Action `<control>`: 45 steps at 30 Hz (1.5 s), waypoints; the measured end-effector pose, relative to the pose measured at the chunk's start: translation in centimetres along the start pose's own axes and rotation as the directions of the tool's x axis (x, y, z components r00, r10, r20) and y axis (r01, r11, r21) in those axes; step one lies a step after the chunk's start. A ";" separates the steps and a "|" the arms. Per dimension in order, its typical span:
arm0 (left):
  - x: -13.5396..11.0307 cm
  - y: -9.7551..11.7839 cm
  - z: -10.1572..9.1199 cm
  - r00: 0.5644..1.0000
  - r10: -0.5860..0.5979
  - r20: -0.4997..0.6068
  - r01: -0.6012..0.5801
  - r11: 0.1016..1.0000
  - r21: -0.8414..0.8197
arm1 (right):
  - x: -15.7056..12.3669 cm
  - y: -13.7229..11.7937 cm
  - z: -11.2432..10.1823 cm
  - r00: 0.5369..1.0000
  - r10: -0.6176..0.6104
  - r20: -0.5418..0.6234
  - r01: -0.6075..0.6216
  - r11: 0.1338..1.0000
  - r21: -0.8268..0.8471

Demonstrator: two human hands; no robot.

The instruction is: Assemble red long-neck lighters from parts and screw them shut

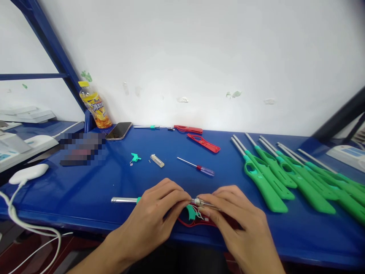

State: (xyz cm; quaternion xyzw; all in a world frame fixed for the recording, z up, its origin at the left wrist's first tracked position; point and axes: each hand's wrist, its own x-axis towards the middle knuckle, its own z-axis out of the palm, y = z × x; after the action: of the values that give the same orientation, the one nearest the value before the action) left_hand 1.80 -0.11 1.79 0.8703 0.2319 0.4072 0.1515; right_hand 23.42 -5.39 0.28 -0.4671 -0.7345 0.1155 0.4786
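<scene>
A gas lighter [125, 199] lies opened near the table's front edge, its metal tube pointing left. Its red shell half [186, 223], teal trigger [191, 212] and thin white wires [201, 215] show between my hands. My right hand [242, 217] is closed on a clear fuel tank [211, 205], its valve end facing left. Thumb and forefinger of my left hand [162, 209] pinch together at that valve tip; what they grip is too small to make out. The palms hide parts of the shell and tube.
Beyond my hands lie a screwdriver [205, 170], another clear tank [157, 160], a teal piece [135, 157] and red shell halves [203, 143]. Several green lighters [265, 182] cover the right side. A phone [119, 131], bottle [97, 108] and white cable [31, 226] are at left.
</scene>
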 end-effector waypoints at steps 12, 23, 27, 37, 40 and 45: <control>0.2 0.2 -0.1 1.000 -0.014 0.009 0.014 1.000 0.003 | 0.0 -0.4 0.0 0.999 0.021 -0.025 -0.021 0.999 -0.030; 0.2 0.1 -0.1 0.997 -0.082 0.008 0.082 0.997 0.009 | -0.1 -0.4 -0.1 0.996 0.093 -0.016 -0.094 0.995 -0.044; 0.2 0.1 0.0 0.995 -0.099 0.032 0.098 0.995 0.014 | 0.0 -0.3 0.0 0.998 0.050 -0.030 -0.051 0.998 -0.034; 0.1 0.2 -0.2 0.992 -0.111 0.067 0.110 0.994 0.017 | -0.1 -0.2 -0.1 1.000 0.020 -0.023 -0.020 1.000 -0.004; 0.1 0.2 -0.2 0.993 -0.096 0.064 0.094 0.995 0.026 | -0.1 -0.2 -0.1 1.000 0.007 -0.014 -0.007 1.000 -0.011; 0.1 0.3 -0.2 0.995 -0.083 0.062 0.081 0.996 0.034 | 0.0 -0.2 -0.1 1.000 -0.011 -0.015 0.011 1.000 -0.007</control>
State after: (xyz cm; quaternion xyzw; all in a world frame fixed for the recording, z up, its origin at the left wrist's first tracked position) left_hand 1.80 -0.23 2.12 0.8748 0.2688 0.3692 0.1616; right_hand 23.37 -5.48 0.43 -0.4656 -0.7339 0.1070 0.4829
